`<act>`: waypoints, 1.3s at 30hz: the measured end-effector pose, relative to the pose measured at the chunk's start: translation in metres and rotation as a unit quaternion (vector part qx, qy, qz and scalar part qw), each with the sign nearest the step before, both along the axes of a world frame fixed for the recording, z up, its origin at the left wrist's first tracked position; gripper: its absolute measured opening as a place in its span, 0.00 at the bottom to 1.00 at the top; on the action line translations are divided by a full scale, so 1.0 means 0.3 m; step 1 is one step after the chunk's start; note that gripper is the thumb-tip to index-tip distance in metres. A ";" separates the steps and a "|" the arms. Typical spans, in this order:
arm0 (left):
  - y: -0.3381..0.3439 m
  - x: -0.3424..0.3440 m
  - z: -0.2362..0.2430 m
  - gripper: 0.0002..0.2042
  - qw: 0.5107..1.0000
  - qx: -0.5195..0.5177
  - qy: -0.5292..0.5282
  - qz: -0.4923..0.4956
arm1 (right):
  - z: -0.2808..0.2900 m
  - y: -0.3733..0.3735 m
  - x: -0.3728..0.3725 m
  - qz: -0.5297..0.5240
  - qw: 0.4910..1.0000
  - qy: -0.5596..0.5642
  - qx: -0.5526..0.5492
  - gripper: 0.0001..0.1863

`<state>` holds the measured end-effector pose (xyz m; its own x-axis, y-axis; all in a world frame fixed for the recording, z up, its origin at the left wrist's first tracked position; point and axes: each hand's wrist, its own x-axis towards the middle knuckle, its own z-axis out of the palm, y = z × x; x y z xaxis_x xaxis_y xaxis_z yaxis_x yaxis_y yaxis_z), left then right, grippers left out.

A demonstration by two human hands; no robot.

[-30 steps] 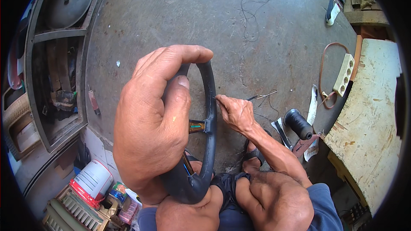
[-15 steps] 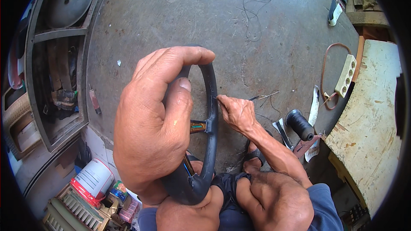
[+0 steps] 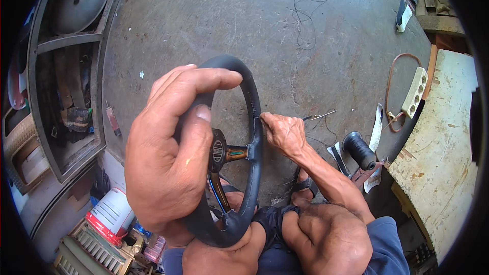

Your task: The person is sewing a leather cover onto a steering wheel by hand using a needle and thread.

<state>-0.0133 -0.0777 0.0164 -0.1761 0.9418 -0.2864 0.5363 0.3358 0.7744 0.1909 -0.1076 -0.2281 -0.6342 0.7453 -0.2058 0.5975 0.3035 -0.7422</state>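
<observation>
At centre, left hand [image 3: 168,160] clasps a round, black, leathery steering wheel [image 3: 255,140]; right hand [image 3: 285,133] pinches together alongside. Keep it steady.

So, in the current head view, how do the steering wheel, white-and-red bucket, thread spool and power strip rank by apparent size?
1. Steering wheel
2. White-and-red bucket
Thread spool and power strip: smaller, too alike to rank.
</observation>
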 end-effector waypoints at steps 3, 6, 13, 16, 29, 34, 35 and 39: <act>-0.002 -0.046 0.005 0.18 0.998 0.012 0.039 -0.050 | -0.012 0.019 0.002 0.004 0.999 0.007 -0.042 0.07; 0.006 -0.054 -0.003 0.19 0.998 0.003 0.024 -0.058 | -0.029 0.036 0.018 0.030 0.998 -0.005 -0.051 0.07; 0.023 -0.068 -0.022 0.19 0.996 0.024 0.014 -0.083 | -0.060 0.073 0.025 0.040 0.995 0.014 -0.090 0.08; 0.034 -0.055 -0.025 0.19 0.995 0.036 -0.003 -0.088 | -0.062 0.084 0.033 0.047 0.995 0.016 -0.081 0.06; 0.028 -0.050 -0.013 0.18 0.989 0.042 0.036 -0.135 | -0.027 0.118 0.071 0.164 0.985 -0.008 -0.051 0.17; 0.026 -0.088 -0.022 0.17 0.991 0.040 0.020 -0.126 | -0.046 0.118 0.026 0.146 0.986 0.028 -0.072 0.13; 0.023 -0.090 -0.026 0.17 0.991 0.038 0.020 -0.127 | -0.046 0.115 0.026 0.146 0.986 0.028 -0.073 0.13; 0.022 -0.092 -0.015 0.17 0.991 0.045 0.028 -0.123 | -0.024 0.121 0.030 0.142 0.986 0.027 -0.085 0.16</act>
